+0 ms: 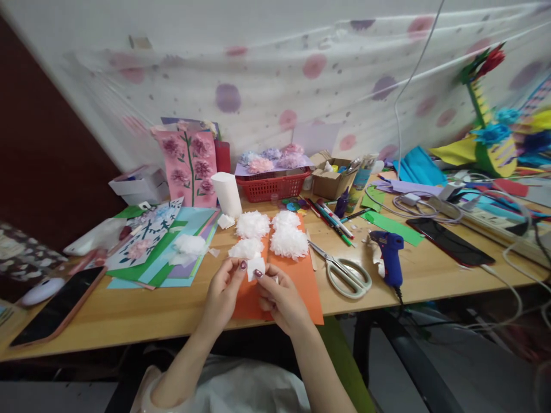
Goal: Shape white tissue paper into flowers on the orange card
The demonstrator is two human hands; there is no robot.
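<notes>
- The left hand [224,287] and the right hand [278,295] meet over the near end of an orange sheet [301,281], and both pinch one small white tissue piece [255,267] between thumb and fingertips.
- The tissue piece sits right at the fingertips, held just above the orange sheet, between the two thumbs.
- Just beyond the fingertips lie four fluffy white tissue flowers [269,234], partly on the orange sheet; a fifth white tuft [189,244] rests further off past the left hand's fingers, on a stack of coloured papers [172,252].
- Beyond the right hand's fingers, to the outside, lie scissors [344,272], and past them a blue glue gun [390,255].
- All rest on a wooden table [129,310].
</notes>
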